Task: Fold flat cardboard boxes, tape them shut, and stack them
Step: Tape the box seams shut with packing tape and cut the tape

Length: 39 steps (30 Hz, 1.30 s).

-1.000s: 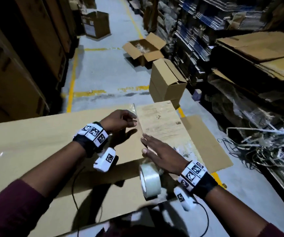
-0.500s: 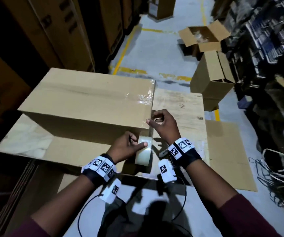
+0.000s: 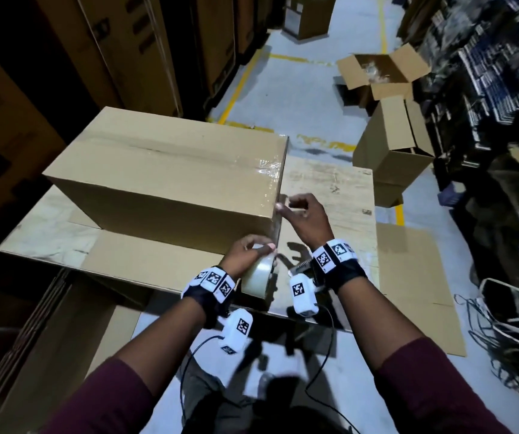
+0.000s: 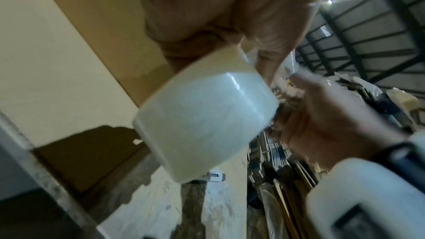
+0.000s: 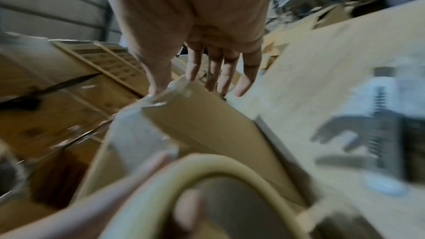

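Head view: a taped box stands on flat cardboard laid over a table. The left hand grips a tape roll at the box's near right corner, thumb over the roll's outer face, fingers curled around it; the roll sits just above the table edge. The right hand is at the box's right end, thumb pressing tape against the upper corner edge, the other fingers loosely curled and holding nothing. Clear tape shines along the top seam and wraps over the right end.

Left wrist view: the roll fills the centre, held from above; a cutter lies on the table beyond it.

Right wrist view: the thumb touches the taped corner; the fingers hang extended past it.

On the floor beyond: an open box and another box
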Available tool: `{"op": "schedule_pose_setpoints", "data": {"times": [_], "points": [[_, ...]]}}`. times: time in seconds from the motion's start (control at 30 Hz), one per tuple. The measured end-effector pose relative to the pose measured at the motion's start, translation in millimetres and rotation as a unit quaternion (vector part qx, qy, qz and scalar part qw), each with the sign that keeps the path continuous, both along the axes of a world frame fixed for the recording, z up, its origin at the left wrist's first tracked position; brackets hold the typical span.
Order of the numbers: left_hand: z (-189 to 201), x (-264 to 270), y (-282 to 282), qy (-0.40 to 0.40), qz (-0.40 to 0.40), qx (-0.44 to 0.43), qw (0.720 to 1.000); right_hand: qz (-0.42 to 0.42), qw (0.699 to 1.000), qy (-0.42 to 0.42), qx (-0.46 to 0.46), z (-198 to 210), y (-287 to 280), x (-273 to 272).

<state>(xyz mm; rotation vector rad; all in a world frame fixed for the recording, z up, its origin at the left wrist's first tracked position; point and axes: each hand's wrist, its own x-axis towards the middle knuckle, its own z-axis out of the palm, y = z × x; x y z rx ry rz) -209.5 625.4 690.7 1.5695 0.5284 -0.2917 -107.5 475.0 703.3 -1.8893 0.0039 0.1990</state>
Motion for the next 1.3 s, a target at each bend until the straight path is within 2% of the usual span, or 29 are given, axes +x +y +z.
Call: {"op": "schedule_pose_setpoints", "data": {"times": [0.07, 0.13, 0.17, 0.23, 0.3, 0.43, 0.5, 0.6, 0.63, 0.7, 0.77, 0.83, 0.9, 0.97, 1.03, 1.13, 1.23, 1.3], "points": [[2, -7, 4, 0.005, -0.015, -0.042, 0.999, -0.042, 0.994, 0.076, -0.071, -33, -25, 1], [-2, -10, 9, 0.014, -0.021, -0.050, 0.998, -0.005, 0.964, 0.148, -0.223, -65, -49, -8], [-3, -11, 11, 0.020, -0.024, -0.055, 0.998, 0.001, 0.947, 0.188, -0.259, -80, -58, -16], [-3, -12, 13, 0.037, -0.032, -0.067, 0.997, -0.004, 0.941, 0.233, -0.246, -97, -64, -30], [0, -12, 14, 0.044, -0.041, -0.072, 0.996, -0.031, 0.947, 0.215, -0.236, -110, -56, -30], [-6, -15, 17, 0.053, -0.048, -0.072, 0.995, -0.012, 0.939, 0.196, -0.281, -125, -41, -19], [-4, -16, 18, 0.059, -0.063, -0.066, 0.994, -0.006, 0.938, 0.195, -0.285, -127, -42, -18], [4, -16, 18, 0.083, -0.072, -0.080, 0.991, -0.011, 0.935, 0.246, -0.257, -122, -45, -17], [6, -14, 17, 0.086, -0.069, -0.087, 0.990, -0.017, 0.933, 0.267, -0.241, -120, -47, -16], [9, -11, 14, 0.088, -0.058, -0.099, 0.989, -0.021, 0.947, 0.307, -0.090, -117, -50, -16], [7, -7, 12, 0.090, -0.045, -0.100, 0.990, -0.049, 0.959, 0.279, 0.016, -105, -56, -17], [7, -7, 12, 0.094, -0.037, -0.098, 0.990, -0.050, 0.969, 0.232, 0.065, -70, -59, -22], [6, -8, 12, 0.091, -0.036, -0.089, 0.991, 0.000, 0.991, 0.130, 0.023, -28, -67, -32], [8, -12, 10, 0.080, -0.020, -0.096, 0.992, 0.099, 0.993, 0.003, -0.061, 11, -78, -42], [11, -16, 8, 0.065, -0.002, -0.099, 0.993, 0.214, 0.963, -0.093, -0.132, 46, -88, -50], [14, -20, 7, 0.047, 0.012, -0.094, 0.994, 0.337, 0.905, -0.165, -0.199, 81, -96, -54], [19, -23, 5, 0.028, 0.033, -0.114, 0.992, 0.391, 0.867, -0.189, -0.244, 98, -99, -47], [21, -26, 3, 0.016, 0.030, -0.136, 0.990, 0.407, 0.854, -0.187, -0.266, 105, -98, -42]]}}
